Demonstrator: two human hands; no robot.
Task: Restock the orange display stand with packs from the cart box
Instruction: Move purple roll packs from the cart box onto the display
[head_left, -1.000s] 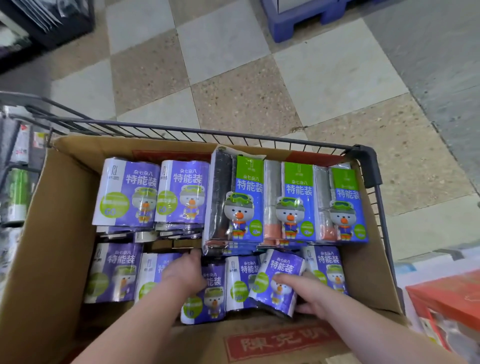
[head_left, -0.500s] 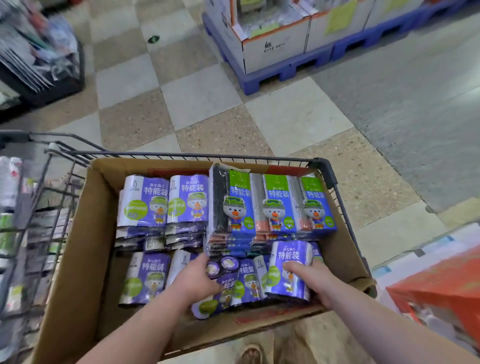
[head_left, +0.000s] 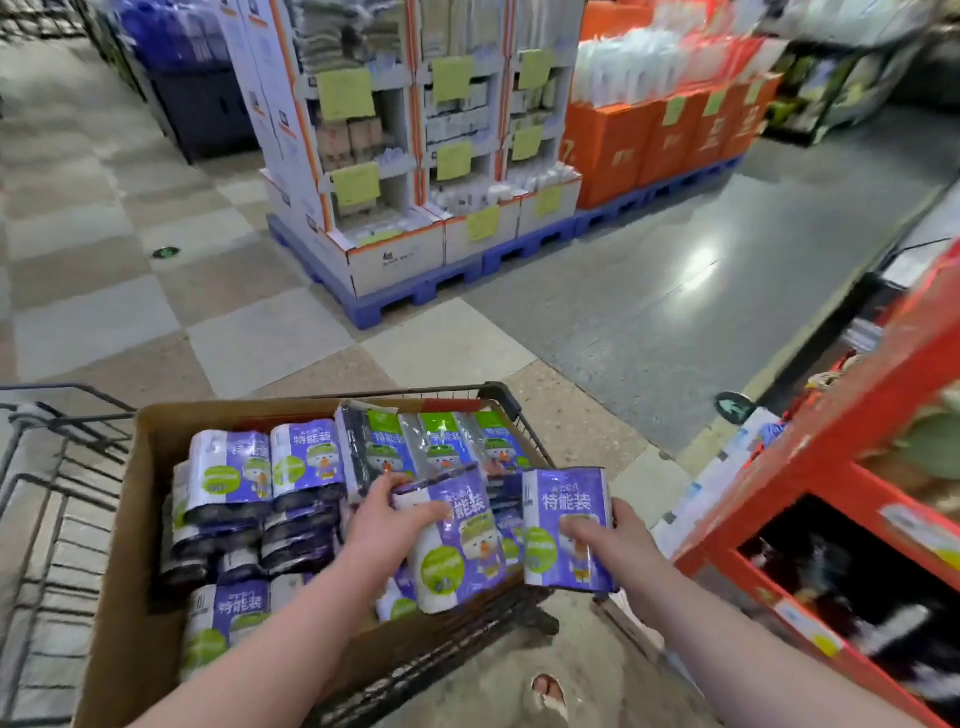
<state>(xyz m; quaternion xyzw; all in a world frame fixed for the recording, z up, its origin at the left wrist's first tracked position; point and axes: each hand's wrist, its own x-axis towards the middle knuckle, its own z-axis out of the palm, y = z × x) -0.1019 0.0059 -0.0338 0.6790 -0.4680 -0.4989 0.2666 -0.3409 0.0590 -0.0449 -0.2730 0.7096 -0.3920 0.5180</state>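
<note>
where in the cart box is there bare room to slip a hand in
Bare cardboard shows along the box's left wall, beside the purple packs. The far row of green packs sits tight. Centre to right is crowded: the left hand and right hand each grip a purple pack there.

Hands: two, left hand (head_left: 382, 525) and right hand (head_left: 623, 540).
Purple packs held: two, left pack (head_left: 467, 540) and right pack (head_left: 566, 514), one per hand.
Green-topped packs (head_left: 441, 441): three, in a row.
Stacked purple packs (head_left: 228, 467): several, exact count unclear.
Cardboard box (head_left: 130, 545): one.
Cart (head_left: 498, 397): one.
Orange display stand (head_left: 852, 431): one.
</note>
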